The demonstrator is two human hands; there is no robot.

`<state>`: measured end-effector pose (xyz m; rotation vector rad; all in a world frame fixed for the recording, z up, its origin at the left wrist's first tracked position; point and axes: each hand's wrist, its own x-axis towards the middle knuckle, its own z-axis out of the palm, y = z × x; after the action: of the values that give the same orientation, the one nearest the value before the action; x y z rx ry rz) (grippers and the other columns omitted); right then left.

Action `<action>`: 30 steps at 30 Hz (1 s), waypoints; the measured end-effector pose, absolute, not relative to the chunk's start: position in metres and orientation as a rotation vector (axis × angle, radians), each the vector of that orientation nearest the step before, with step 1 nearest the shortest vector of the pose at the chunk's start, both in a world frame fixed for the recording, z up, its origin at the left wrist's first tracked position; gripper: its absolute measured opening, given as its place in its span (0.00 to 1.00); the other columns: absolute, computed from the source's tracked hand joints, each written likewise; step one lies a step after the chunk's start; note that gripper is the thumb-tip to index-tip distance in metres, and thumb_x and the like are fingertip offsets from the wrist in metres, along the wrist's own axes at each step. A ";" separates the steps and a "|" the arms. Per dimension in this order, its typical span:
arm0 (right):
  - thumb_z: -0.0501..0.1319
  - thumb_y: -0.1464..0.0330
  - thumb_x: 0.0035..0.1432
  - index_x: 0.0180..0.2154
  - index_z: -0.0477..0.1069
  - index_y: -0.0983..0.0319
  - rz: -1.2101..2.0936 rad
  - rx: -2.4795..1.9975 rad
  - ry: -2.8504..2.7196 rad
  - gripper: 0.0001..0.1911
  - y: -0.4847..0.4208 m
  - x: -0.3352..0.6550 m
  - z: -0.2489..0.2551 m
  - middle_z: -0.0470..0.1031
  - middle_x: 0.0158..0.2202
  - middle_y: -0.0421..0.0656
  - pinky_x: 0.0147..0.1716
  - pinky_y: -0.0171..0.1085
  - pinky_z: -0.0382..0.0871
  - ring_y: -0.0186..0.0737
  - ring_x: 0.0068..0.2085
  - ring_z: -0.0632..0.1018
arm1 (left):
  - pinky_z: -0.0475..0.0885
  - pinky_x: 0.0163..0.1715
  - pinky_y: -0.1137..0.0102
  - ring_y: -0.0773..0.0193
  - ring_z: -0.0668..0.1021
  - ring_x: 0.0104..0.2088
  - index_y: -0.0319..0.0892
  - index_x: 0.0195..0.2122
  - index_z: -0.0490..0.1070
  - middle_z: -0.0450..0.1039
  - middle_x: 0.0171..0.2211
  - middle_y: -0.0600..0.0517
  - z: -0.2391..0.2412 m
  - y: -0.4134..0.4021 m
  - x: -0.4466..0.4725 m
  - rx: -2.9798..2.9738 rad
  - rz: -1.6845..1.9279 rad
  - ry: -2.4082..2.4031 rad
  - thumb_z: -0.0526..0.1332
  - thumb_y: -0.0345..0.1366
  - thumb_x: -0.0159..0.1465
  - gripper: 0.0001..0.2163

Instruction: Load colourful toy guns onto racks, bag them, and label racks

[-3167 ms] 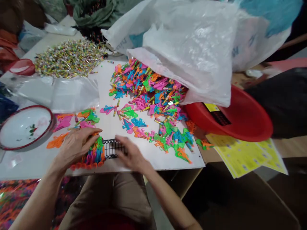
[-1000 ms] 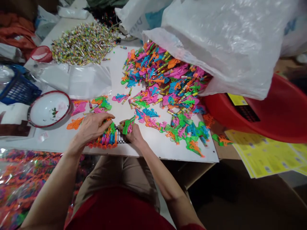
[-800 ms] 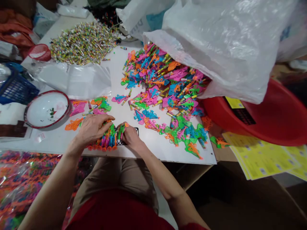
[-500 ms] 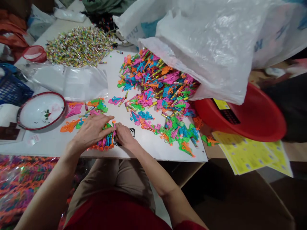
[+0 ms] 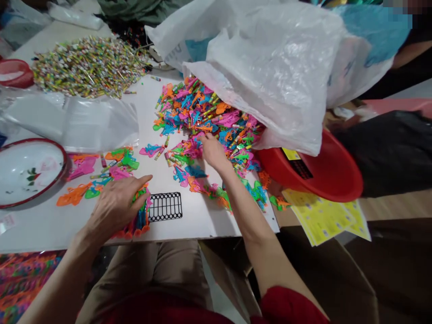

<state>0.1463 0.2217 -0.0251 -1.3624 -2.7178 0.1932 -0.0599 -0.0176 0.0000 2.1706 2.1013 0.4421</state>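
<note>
My left hand (image 5: pixel 116 198) lies over a tight row of small plastic toy guns (image 5: pixel 140 218), its thumb and fingers curved against them. The orange ends of the row face the table's front edge. From under these toys a black plastic grid rack (image 5: pixel 166 207) sticks out to the right, its visible cells bare. Farther forward, my right hand (image 5: pixel 214 153) reaches into a heap of bright toy guns (image 5: pixel 189 105), pink, blue, orange and green. Its fingertips close at a pink toy gun (image 5: pixel 199 138); the hand partly hides their grip.
Loose toy guns (image 5: pixel 74 194) lie left of my left hand, beside a white enamel basin (image 5: pixel 20 180). Clear plastic bags (image 5: pixel 101 123) and a pile of small printed tubes (image 5: pixel 87 67) lie behind. A white sack (image 5: pixel 270 67) overhangs the heap; a red tub (image 5: pixel 340 175) stands right.
My right hand has left the rack beside my left hand and moved forward and right to the heap. More of the rack shows. My left hand stays on the row; the view has turned right.
</note>
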 end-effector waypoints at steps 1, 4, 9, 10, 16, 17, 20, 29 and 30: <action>0.48 0.80 0.60 0.56 0.66 0.64 0.095 -1.380 -2.754 0.24 0.235 0.147 -0.022 0.68 0.53 0.54 0.42 0.38 0.67 0.46 0.50 0.72 | 0.70 0.42 0.58 0.51 0.78 0.42 0.42 0.55 0.69 0.78 0.42 0.45 -0.001 -0.018 -0.060 2.195 0.440 2.088 0.50 0.42 0.68 0.18; 0.46 0.77 0.64 0.55 0.68 0.63 -0.094 -1.234 -2.948 0.21 0.262 0.134 -0.025 0.66 0.53 0.54 0.41 0.38 0.67 0.47 0.52 0.71 | 0.70 0.44 0.59 0.53 0.78 0.43 0.42 0.53 0.70 0.77 0.44 0.46 -0.001 -0.018 -0.060 2.244 0.432 2.064 0.50 0.41 0.69 0.17; 0.47 0.78 0.64 0.48 0.72 0.67 -0.276 -1.069 -3.089 0.18 0.287 0.116 -0.029 0.66 0.53 0.58 0.41 0.41 0.67 0.52 0.54 0.68 | 0.70 0.43 0.60 0.54 0.78 0.44 0.42 0.53 0.70 0.77 0.44 0.45 -0.001 -0.020 -0.060 2.268 0.461 2.090 0.50 0.39 0.68 0.16; 0.48 0.78 0.64 0.48 0.72 0.67 -0.284 -1.047 -3.085 0.17 0.290 0.118 -0.027 0.66 0.53 0.58 0.41 0.41 0.67 0.51 0.54 0.68 | 0.70 0.43 0.60 0.53 0.78 0.44 0.41 0.53 0.70 0.77 0.44 0.45 -0.002 -0.020 -0.060 2.270 0.463 2.090 0.50 0.38 0.68 0.17; 0.50 0.73 0.65 0.47 0.70 0.64 -0.092 -0.933 -2.705 0.13 0.253 0.149 -0.007 0.69 0.51 0.53 0.38 0.38 0.65 0.47 0.51 0.69 | 0.70 0.49 0.57 0.52 0.77 0.48 0.41 0.51 0.71 0.76 0.48 0.45 -0.001 -0.017 -0.060 2.209 0.494 2.114 0.51 0.39 0.66 0.17; 0.51 0.70 0.65 0.46 0.70 0.63 0.039 -0.939 -2.610 0.12 0.235 0.153 -0.007 0.70 0.48 0.51 0.37 0.37 0.65 0.45 0.48 0.71 | 0.69 0.51 0.57 0.52 0.76 0.50 0.41 0.52 0.70 0.75 0.50 0.45 0.001 -0.016 -0.059 2.191 0.512 2.126 0.52 0.39 0.66 0.17; 0.56 0.62 0.63 0.41 0.68 0.63 0.577 -0.964 -2.349 0.11 0.162 0.157 -0.024 0.72 0.32 0.42 0.32 0.34 0.64 0.37 0.33 0.72 | 0.67 0.54 0.58 0.54 0.74 0.54 0.42 0.54 0.69 0.72 0.54 0.46 0.008 -0.012 -0.057 2.168 0.525 2.096 0.52 0.39 0.65 0.18; 0.56 0.68 0.58 0.38 0.69 0.60 1.753 -1.117 -1.610 0.06 -0.008 0.134 -0.096 0.75 0.28 0.39 0.31 0.35 0.72 0.38 0.30 0.78 | 0.69 0.46 0.60 0.55 0.78 0.46 0.44 0.53 0.71 0.78 0.45 0.48 0.013 -0.016 -0.053 2.176 0.413 2.035 0.51 0.38 0.66 0.17; 0.56 0.68 0.58 0.39 0.69 0.60 1.749 -1.105 -1.614 0.07 -0.013 0.131 -0.097 0.76 0.30 0.40 0.33 0.36 0.73 0.38 0.32 0.78 | 0.69 0.46 0.61 0.55 0.78 0.45 0.44 0.53 0.71 0.78 0.45 0.48 0.013 -0.016 -0.053 2.183 0.417 2.027 0.50 0.38 0.66 0.17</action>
<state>0.1312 -0.0129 -0.0968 -1.1053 -1.6139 1.7490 -0.0535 -0.0157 0.0135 2.1835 2.0272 0.4172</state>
